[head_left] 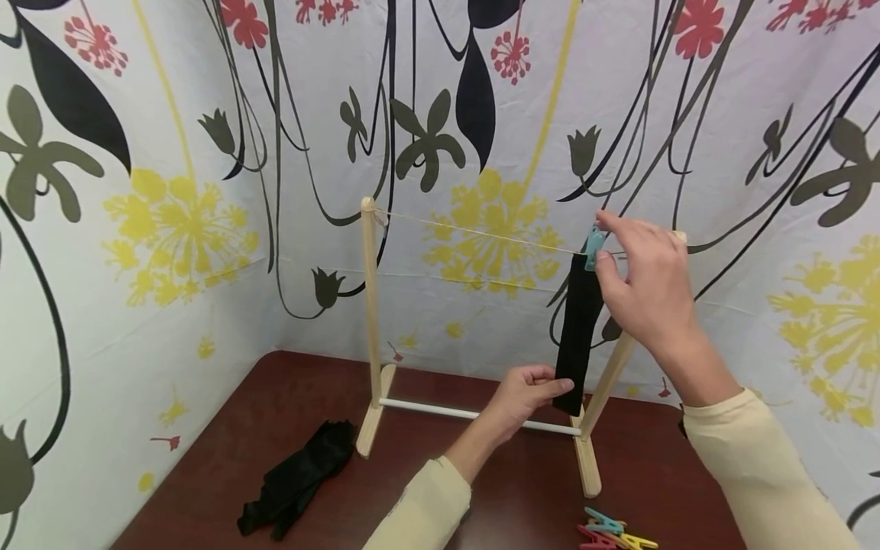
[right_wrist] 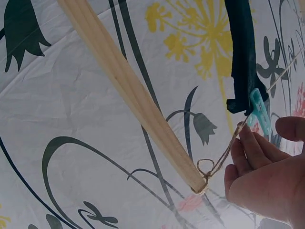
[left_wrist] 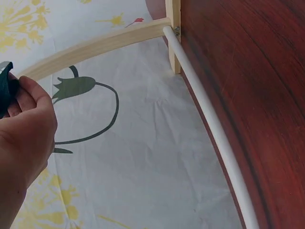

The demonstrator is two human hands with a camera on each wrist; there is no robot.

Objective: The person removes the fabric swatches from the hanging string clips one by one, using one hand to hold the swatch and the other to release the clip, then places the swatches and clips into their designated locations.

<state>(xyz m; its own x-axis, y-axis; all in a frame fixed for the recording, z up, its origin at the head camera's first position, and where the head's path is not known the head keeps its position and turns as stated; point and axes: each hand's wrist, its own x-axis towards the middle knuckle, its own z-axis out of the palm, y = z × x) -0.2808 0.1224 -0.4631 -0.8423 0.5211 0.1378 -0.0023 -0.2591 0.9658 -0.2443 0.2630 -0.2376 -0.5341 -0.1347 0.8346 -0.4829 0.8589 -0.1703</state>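
A long, narrow strip of black cloth (head_left: pixel 576 336), sock-like, hangs from a thin string (head_left: pixel 481 234) on a small wooden stand. My left hand (head_left: pixel 519 397) pinches the strip's lower end between thumb and fingers; in the left wrist view only a corner of the dark cloth (left_wrist: pixel 6 90) shows. Up at the string, my right hand (head_left: pixel 649 279) has its thumb and fingers around a light blue clothespin (head_left: pixel 594 248). That clothespin (right_wrist: pixel 259 112) sits over string and cloth in the right wrist view, with the thumb close beside it.
The stand has a left post (head_left: pixel 372 305), a right post (head_left: pixel 612 374) and a white crossbar (head_left: pixel 440 410). A heap of black cloth (head_left: pixel 302 477) lies on the dark red table (head_left: pixel 509 504) at left. Several coloured clothespins (head_left: pixel 612 531) lie near the front right. Patterned fabric (head_left: pixel 309 153) hangs behind.
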